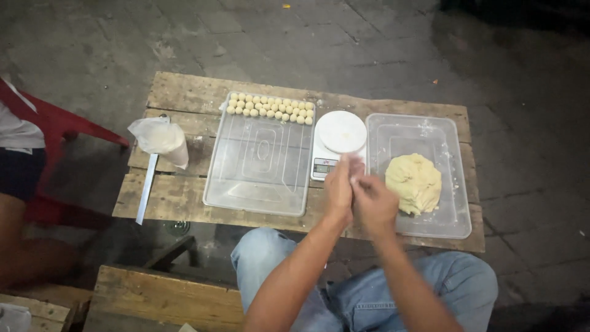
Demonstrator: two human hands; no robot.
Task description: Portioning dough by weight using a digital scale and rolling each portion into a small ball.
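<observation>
- The left hand [339, 187] and the right hand [373, 201] meet palm to palm above the near edge of the wooden bench [178, 197], just in front of the scale.
- The left hand stands upright with its fingers [346, 165] stretched straight up; the right hand presses against it from the right side.
- The hands are blurred where they meet, so I cannot tell whether anything lies between the palms, and the right hand's fingers are too smeared to say whether they are curled or flat.
- A small white kitchen scale [337, 140] with a round plate sits on the bench just beyond the hands, between two clear trays.
- To the right, a clear plastic tray [448, 132] holds a lump of pale yellow dough [414, 182], which lies toward the tray's near side, just right of the right hand.
- To the left of the scale, a second clear tray [258, 184] carries rows of small dough balls [270, 108] along its far edge; the rest of it is bare.
- Further left stands a white plastic bag [161, 139], with a long metal strip [147, 184] lying beside it and reaching to the near edge.
- A red plastic chair [58, 126] stands at the far left, with another person's leg [12, 227] beside it.
- The person's knees in blue jeans [393, 295] show below the bench.
</observation>
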